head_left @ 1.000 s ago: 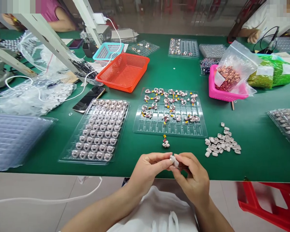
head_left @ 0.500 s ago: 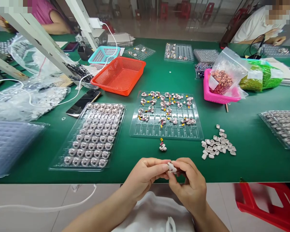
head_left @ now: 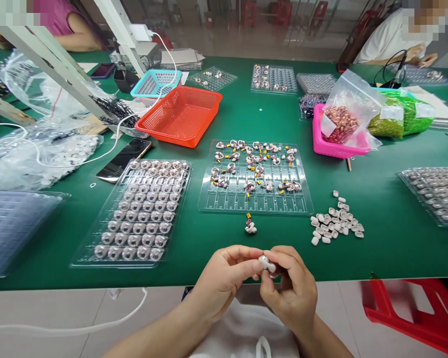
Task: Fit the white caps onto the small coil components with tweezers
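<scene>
Between the fingertips of my left hand (head_left: 229, 273) and my right hand (head_left: 293, 283) is a small white plastic part (head_left: 267, 264), rounded like an earphone shell. Both hands pinch it just over the table's front edge; my fingers cover much of it. Beyond them on the green table lies one small white assembly (head_left: 250, 227) with a yellow tab. Farther back, a clear tray (head_left: 224, 203) carries several similar assemblies with wires and yellow tabs. A loose pile of small white caps (head_left: 336, 224) lies to the right.
At left stands a tray of pale round shells (head_left: 138, 227), beside a phone (head_left: 123, 161). Behind are a red basket (head_left: 182, 117), a blue basket (head_left: 157, 82) and a pink basket (head_left: 339, 147) holding a bag of copper-coloured pieces. Two other people sit across the table.
The white part has turned slightly between my fingers and shows more of its rounded end. Both hands stay in nearly the same place; the view has shifted a little.
</scene>
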A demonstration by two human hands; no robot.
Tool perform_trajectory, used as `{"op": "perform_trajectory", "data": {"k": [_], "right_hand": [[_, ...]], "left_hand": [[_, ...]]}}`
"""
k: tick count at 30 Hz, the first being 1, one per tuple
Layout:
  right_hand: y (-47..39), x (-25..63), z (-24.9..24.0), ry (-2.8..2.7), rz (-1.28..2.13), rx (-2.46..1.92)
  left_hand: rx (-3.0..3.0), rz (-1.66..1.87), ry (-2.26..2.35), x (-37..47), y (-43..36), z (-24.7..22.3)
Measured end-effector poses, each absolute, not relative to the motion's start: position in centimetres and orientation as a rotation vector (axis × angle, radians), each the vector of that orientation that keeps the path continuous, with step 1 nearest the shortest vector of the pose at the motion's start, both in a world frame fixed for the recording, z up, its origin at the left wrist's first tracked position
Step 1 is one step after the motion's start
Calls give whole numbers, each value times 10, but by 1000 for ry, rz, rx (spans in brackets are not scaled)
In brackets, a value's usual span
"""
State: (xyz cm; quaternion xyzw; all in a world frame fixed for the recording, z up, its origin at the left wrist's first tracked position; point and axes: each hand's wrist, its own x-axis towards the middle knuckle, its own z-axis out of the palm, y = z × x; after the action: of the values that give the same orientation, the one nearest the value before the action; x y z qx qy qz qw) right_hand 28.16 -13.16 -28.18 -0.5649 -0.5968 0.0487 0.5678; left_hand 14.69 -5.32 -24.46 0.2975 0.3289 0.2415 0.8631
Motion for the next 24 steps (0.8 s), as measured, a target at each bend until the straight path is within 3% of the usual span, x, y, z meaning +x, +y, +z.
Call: {"op": "perform_trajectory", "data": {"k": [24], "right_hand": [[-132, 289, -288, -1429, 115, -1206]], "left_hand": [[601, 522, 657, 151, -57, -242]]}}
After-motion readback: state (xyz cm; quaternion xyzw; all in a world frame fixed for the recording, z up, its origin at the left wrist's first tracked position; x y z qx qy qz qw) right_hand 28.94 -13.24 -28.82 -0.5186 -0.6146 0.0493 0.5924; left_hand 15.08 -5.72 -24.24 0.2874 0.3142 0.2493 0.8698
